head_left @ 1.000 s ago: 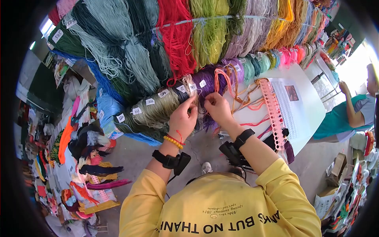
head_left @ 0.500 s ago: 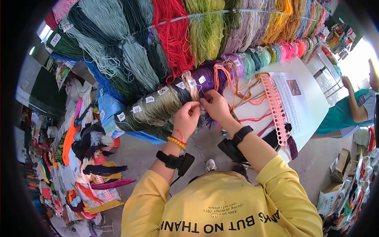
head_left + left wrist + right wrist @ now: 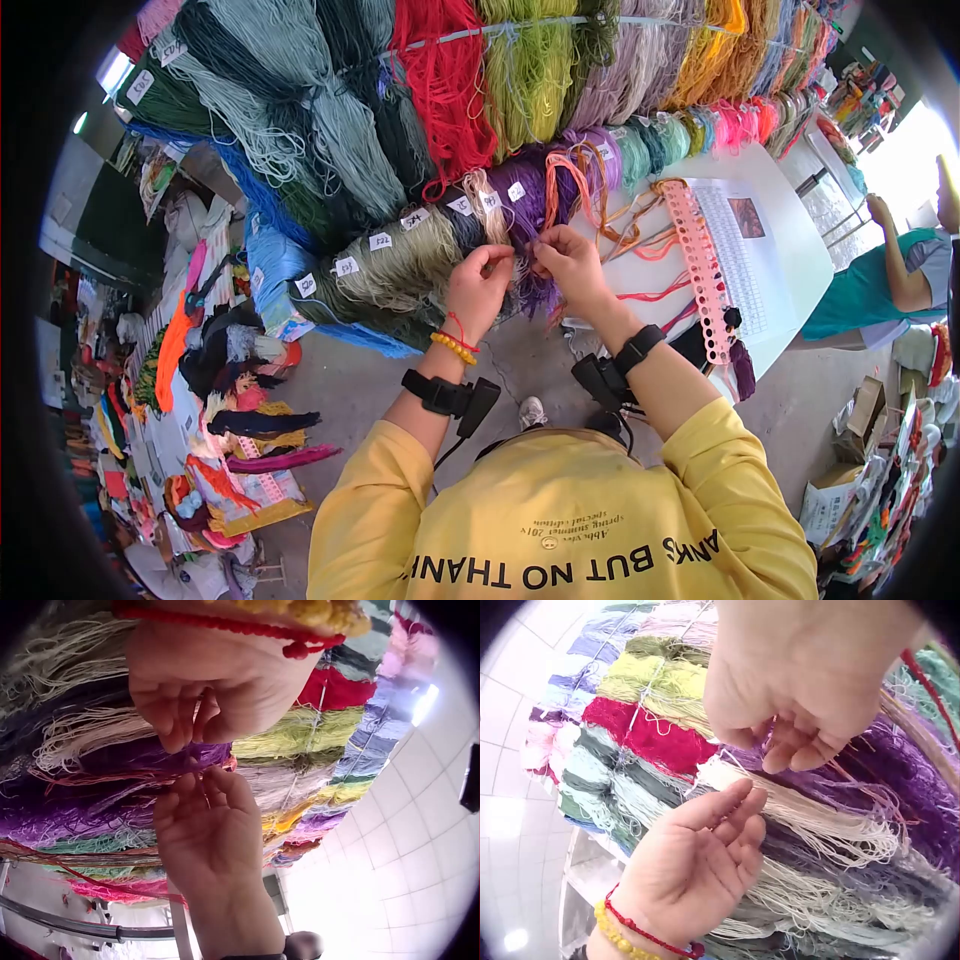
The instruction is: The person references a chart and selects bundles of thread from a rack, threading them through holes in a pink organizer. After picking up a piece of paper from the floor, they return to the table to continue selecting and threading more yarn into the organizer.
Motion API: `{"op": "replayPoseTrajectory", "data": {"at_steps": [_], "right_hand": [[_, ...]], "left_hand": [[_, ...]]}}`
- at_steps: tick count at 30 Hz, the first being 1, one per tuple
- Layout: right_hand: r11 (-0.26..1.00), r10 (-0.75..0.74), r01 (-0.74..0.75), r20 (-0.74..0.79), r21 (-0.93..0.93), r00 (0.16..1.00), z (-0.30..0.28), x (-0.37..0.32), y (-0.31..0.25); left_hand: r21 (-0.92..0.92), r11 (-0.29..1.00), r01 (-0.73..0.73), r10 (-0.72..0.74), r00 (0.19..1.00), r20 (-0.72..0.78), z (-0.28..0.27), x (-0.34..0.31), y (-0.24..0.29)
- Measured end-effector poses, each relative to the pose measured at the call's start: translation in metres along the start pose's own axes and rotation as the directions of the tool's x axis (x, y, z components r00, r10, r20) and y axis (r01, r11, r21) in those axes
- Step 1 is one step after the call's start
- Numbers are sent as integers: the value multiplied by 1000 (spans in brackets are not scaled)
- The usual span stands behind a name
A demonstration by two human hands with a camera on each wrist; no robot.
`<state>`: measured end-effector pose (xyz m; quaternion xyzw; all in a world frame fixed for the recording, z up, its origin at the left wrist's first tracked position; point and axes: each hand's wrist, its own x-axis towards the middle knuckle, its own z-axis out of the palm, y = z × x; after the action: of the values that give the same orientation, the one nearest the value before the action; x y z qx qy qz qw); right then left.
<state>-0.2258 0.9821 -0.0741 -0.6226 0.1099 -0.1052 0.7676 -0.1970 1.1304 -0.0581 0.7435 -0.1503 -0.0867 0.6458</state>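
My left hand (image 3: 478,285) has its thumb and forefinger tips brought together beside a cream thread skein (image 3: 802,802) that bears a white number tag; I cannot tell whether a thread lies between them. Just to its right, my right hand (image 3: 572,265) pinches purple thread from a hanging purple skein (image 3: 530,205). The fingertips of both hands face each other, a small gap apart. In the left wrist view, orange-red strands (image 3: 97,780) run across the purple thread. Grey-green skeins (image 3: 400,265) with white tags hang left of my left hand.
Behind, a sloping bank of skeins includes a red one (image 3: 440,90). To the right, a white board (image 3: 790,260) carries a pink perforated strip (image 3: 697,270) with threads and a printed sheet (image 3: 750,270). Another person (image 3: 900,270) stands at far right.
My hands, nearly together half a second ago, have drawn slightly apart. The right hand has shifted a little to the right at the purple skein; the left is slightly higher.
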Motion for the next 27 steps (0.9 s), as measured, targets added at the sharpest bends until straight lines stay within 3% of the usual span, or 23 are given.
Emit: {"op": "replayPoseTrajectory", "data": {"at_steps": [2,5,11,14,17,20,23,26,27], "right_hand": [[1000,19,-19,-2,-24,1000,-2,-1,-1],[948,-258,246,-38,-203,965,-6,2,12],[882,-300,265,-31,-390,953,-2,-10,-11],[887,-359,328,-40,-326,933,2,-10,-10],[965,-124,123,11,-233,992,-1,-9,-9],[872,-186,185,43,-453,982,4,-15,-16],[842,-311,248,-56,-480,949,-2,-7,-17],[835,-261,117,-201,-537,944,-15,8,-35],[793,-306,137,-194,-593,932,-19,13,-37]], "left_hand": [[10,1000,12,-13,1000,17,3,2,9],[-47,997,68,-65,997,52,11,10,6],[-428,848,311,-263,950,170,21,18,19],[-440,824,356,-303,934,188,21,21,13],[-498,794,348,-307,937,165,21,20,12],[-490,804,336,-303,941,149,21,20,13],[-294,906,305,-289,952,96,13,20,6],[-8,997,83,-84,991,-103,10,10,-19],[65,997,30,-21,990,-140,7,3,-15]]}}
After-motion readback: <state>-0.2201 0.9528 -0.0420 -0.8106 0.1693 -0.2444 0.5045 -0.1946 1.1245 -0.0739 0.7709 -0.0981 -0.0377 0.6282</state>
